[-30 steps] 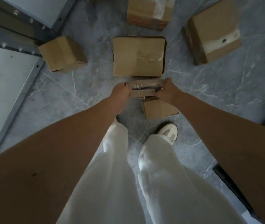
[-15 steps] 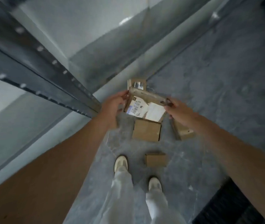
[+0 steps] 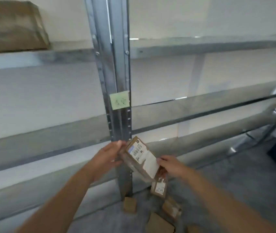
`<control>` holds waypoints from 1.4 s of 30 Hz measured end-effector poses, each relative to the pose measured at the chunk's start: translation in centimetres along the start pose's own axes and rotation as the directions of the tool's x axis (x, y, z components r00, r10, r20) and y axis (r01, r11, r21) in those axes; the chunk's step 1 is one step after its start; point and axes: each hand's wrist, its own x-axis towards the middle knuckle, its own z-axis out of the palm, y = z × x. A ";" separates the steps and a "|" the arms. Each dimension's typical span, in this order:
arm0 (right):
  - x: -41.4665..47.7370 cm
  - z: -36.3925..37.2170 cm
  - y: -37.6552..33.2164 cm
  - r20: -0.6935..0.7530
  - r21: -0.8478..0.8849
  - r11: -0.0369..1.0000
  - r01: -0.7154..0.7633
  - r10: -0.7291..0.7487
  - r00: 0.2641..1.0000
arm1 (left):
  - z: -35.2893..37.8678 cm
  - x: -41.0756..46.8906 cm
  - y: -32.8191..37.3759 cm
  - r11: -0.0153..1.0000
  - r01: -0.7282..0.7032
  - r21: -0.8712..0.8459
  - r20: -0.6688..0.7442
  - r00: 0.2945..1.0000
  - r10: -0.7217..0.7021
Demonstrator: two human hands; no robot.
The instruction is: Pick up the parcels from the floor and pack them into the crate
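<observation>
Soft, even indoor light, whole frame smeared by motion blur

The shelf rails (image 3: 201, 46) bow at the wide-angle edges; small glints sit on the metal upright (image 3: 117, 64); the shipping label (image 3: 138, 151) print is unreadable, shadows faint.

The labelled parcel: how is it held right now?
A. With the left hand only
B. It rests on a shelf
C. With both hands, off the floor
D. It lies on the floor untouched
C: the left hand and right hand grip opposite ends of the parcel, raised before the rack post.
</observation>
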 end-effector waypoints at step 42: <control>-29.8 111.4 -26.1 0.904 -0.257 0.961 0.099 0.202 0.377 | -64.8 -78.5 -16.9 0.907 -0.333 -0.257 -0.884 -0.297 -0.360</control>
